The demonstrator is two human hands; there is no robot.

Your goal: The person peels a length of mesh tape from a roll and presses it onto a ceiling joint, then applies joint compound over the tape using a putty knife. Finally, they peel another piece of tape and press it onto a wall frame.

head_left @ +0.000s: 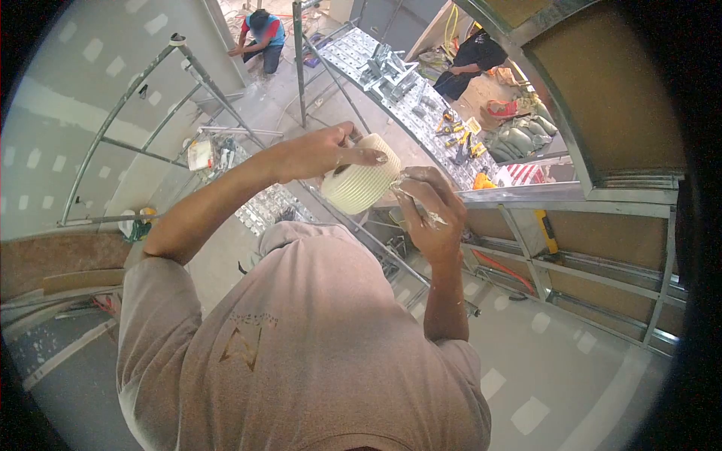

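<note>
Tape roll [362, 183] between hands

Left hand [325, 155] is clamping it; right hand [434, 207] is hovering at its edge, pinch unclear, seemingly seeking the end. Unwinding would be needing steady holding. Scaffolding [300, 68] is standing beyond.

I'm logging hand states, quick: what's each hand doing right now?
Left hand: closed on the roll of mesh tape.
Right hand: fingers bent at the roll's edge; whether they pinch anything cannot be told.
</note>
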